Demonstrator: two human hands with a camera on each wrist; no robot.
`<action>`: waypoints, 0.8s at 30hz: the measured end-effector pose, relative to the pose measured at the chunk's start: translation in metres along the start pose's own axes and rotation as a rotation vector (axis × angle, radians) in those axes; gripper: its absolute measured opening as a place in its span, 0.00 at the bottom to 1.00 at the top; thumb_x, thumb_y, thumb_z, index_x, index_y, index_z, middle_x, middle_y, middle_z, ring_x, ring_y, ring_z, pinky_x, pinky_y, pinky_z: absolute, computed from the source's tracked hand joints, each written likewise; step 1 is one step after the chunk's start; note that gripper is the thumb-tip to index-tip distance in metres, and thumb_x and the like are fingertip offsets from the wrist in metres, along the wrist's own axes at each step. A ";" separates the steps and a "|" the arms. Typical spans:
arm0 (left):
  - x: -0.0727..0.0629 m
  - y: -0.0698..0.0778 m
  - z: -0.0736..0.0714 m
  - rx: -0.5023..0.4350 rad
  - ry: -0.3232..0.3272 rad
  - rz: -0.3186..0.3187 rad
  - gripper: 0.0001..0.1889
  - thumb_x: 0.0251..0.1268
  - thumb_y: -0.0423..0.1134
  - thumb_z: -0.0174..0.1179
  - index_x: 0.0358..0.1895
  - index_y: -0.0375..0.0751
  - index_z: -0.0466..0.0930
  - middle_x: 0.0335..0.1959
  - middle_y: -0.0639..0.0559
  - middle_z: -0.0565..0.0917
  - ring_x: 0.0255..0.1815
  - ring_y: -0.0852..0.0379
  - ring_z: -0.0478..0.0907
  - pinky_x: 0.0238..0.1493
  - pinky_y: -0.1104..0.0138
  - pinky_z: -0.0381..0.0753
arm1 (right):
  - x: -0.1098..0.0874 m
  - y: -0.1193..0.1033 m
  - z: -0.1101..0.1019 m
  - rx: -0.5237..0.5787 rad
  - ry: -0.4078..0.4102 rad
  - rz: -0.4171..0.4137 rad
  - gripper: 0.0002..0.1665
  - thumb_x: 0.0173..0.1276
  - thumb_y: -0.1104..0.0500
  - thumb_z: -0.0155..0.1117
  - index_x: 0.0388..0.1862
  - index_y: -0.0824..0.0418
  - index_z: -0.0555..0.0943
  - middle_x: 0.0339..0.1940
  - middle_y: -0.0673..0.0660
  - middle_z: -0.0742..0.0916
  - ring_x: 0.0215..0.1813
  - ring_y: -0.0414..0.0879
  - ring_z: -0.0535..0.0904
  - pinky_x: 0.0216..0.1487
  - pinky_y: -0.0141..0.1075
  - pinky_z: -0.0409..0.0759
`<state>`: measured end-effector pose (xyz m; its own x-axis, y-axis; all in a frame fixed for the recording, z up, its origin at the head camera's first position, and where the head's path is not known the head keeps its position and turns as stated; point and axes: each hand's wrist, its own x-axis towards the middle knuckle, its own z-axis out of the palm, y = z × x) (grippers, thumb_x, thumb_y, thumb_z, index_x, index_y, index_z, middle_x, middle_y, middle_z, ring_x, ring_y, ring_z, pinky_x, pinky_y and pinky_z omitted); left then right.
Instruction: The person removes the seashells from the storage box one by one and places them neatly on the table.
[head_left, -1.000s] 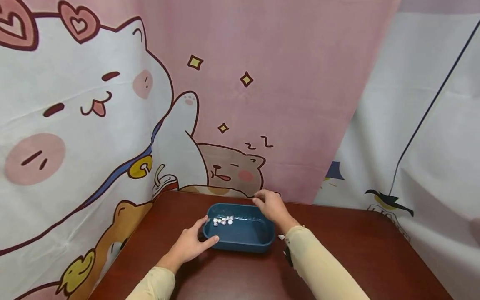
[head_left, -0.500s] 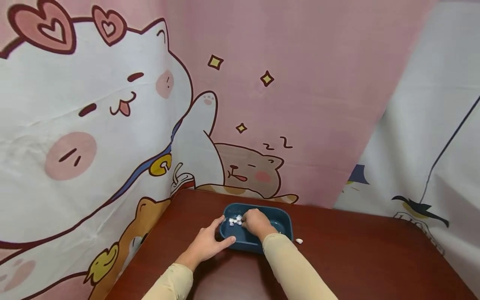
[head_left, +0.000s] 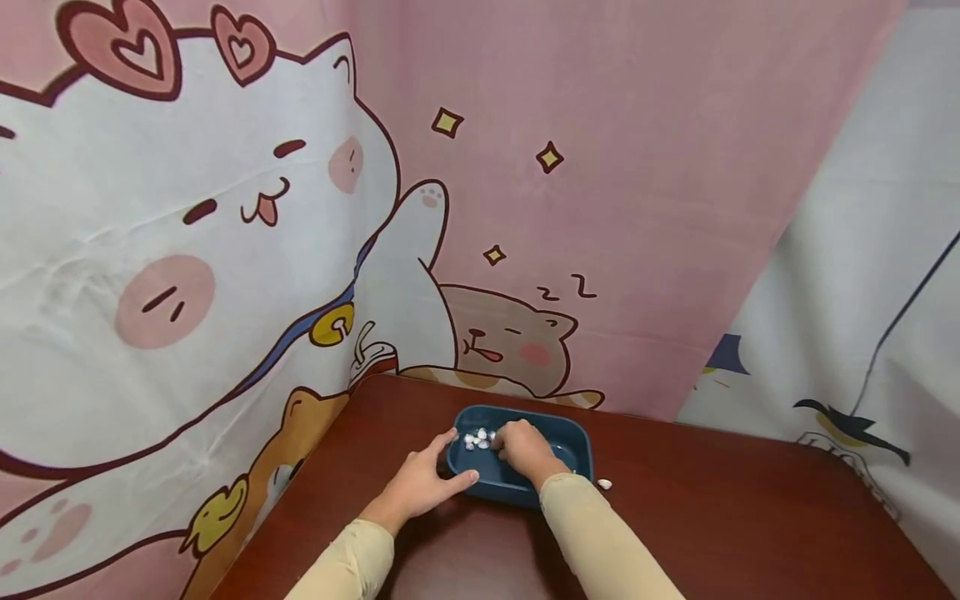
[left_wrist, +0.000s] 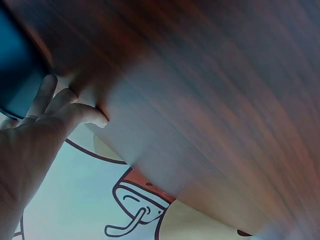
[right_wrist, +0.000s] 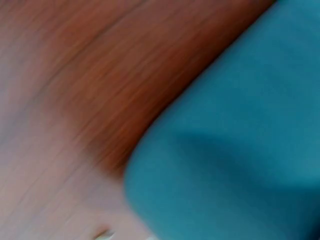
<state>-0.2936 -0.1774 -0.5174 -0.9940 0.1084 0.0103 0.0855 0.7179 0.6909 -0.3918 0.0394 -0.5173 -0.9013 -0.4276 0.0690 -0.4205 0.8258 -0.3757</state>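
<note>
A dark blue rectangular basin [head_left: 498, 492] stands on the table. Toward its left end lies a cluster of small white shell-like pieces [head_left: 477, 438]. My left hand [head_left: 420, 482] spans the basin's left end, thumb by the front wall and fingers fairly straight along the left side; the left wrist view has these fingers [left_wrist: 47, 95] against the blue wall. Inside the basin, my right hand [head_left: 525, 450] reaches down with curled fingers right beside the cluster. I cannot tell whether its hidden fingertips hold a piece. The right wrist view has only the basin's blurred corner [right_wrist: 200, 165] nearby.
One more white piece [head_left: 604, 483] lies on the reddish-brown table [head_left: 712, 517] just right of the basin. Cloth printed with cartoon cats [head_left: 517, 342] hangs right behind the table's back edge and along its left side.
My right hand has come from above the basin's far right rim down and left to the cluster inside. The left hand keeps its place at the left end. The head view has turned slightly left.
</note>
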 end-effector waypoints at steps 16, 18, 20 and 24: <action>-0.004 0.003 0.000 -0.027 0.006 0.016 0.50 0.63 0.70 0.69 0.84 0.53 0.63 0.76 0.39 0.77 0.74 0.29 0.73 0.69 0.31 0.74 | -0.015 0.022 -0.008 0.071 -0.024 0.121 0.05 0.63 0.63 0.81 0.39 0.58 0.95 0.40 0.53 0.94 0.45 0.47 0.89 0.51 0.48 0.90; -0.003 0.004 0.000 -0.029 0.004 0.011 0.50 0.63 0.70 0.69 0.84 0.53 0.63 0.76 0.39 0.77 0.75 0.29 0.72 0.69 0.31 0.74 | -0.015 0.022 -0.009 0.074 -0.021 0.132 0.04 0.62 0.62 0.82 0.37 0.57 0.95 0.38 0.52 0.94 0.42 0.45 0.87 0.50 0.47 0.90; -0.003 0.003 0.000 -0.031 0.004 0.004 0.49 0.63 0.70 0.69 0.84 0.54 0.63 0.77 0.39 0.77 0.75 0.30 0.72 0.70 0.31 0.73 | -0.017 0.021 -0.011 0.095 -0.027 0.134 0.04 0.62 0.62 0.83 0.35 0.57 0.94 0.36 0.51 0.93 0.39 0.45 0.85 0.49 0.46 0.90; -0.002 0.002 0.000 -0.030 0.004 -0.005 0.49 0.63 0.70 0.69 0.84 0.55 0.63 0.77 0.39 0.76 0.75 0.30 0.72 0.70 0.30 0.73 | -0.022 0.020 -0.016 0.164 -0.042 0.115 0.06 0.62 0.63 0.83 0.33 0.58 0.91 0.30 0.50 0.89 0.35 0.44 0.79 0.45 0.44 0.87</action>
<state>-0.2916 -0.1764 -0.5156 -0.9948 0.1018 0.0096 0.0782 0.6974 0.7124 -0.3823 0.0707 -0.5114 -0.9360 -0.3514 -0.0205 -0.2891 0.8006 -0.5249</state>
